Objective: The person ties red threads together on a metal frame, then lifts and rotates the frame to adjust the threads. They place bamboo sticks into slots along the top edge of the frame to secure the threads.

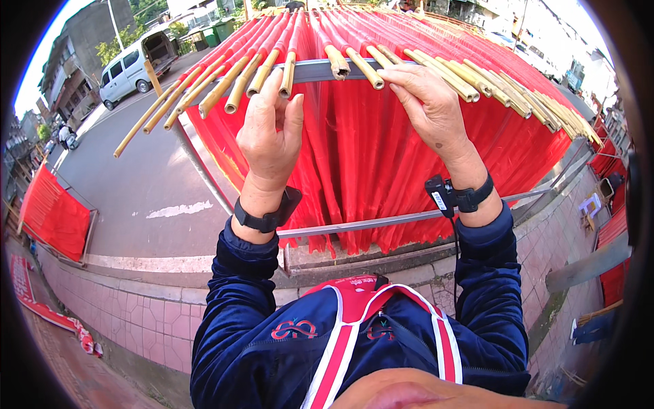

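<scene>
Bamboo poles [364, 67] lie side by side on a grey metal rack [313, 70], their cut ends toward me. Long red strands, like threads or thin noodles, hang from them in a dense red curtain [354, 157]. My left hand [268, 133] is raised at the pole ends left of the middle, its fingers up beside a pole [287, 76] and its thumb apart. Farther right, my right hand [429, 102] reaches over other pole ends with fingers stretched leftward and thumb lower. It partly hides those ends. Neither hand shows a firm grip on a pole.
A lower metal bar [368, 223] crosses in front of the red strands. Pink paving [129, 324] and a kerb lie below. On the road at left stand a silver van [136, 65] and a smaller rack with red strands [58, 215]. A grey post [589, 262] juts in at right.
</scene>
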Tool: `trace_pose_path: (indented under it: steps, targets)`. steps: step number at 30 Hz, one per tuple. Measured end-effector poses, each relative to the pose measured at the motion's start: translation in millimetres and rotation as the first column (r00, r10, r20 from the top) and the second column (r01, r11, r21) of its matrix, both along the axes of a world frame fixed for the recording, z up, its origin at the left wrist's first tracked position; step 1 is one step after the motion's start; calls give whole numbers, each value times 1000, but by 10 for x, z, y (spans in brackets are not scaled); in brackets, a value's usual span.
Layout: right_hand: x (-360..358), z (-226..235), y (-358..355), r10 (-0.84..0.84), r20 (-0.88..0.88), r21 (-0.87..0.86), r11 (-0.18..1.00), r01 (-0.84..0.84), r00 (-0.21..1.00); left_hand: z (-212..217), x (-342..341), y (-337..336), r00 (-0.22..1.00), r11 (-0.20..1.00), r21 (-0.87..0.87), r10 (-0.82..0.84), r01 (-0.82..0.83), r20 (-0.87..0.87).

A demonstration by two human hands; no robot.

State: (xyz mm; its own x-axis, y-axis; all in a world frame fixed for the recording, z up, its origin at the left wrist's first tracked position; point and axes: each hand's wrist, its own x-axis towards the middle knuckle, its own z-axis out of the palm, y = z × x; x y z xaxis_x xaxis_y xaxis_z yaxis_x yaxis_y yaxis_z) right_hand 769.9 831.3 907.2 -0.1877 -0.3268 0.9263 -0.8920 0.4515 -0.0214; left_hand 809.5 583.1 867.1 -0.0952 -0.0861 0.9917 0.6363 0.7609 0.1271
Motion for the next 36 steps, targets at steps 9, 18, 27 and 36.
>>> trace_pose_path:
  steps: [9,18,27,36]
  targets:
    - [23,-40,52,-114,21,56,992,112,993,84,-84,417,942,941,-81,-320,328,100]
    - [4,-45,70,-60,41,30,998,59,997,253,-311,481,987,980,-190,-81,54,-136]
    - [-26,-50,102,-75,46,37,997,74,996,135,-244,519,995,999,31,-26,29,-97]
    - [-80,-64,168,24,3,19,1000,-24,1000,-35,-106,689,996,995,59,-73,76,-48]
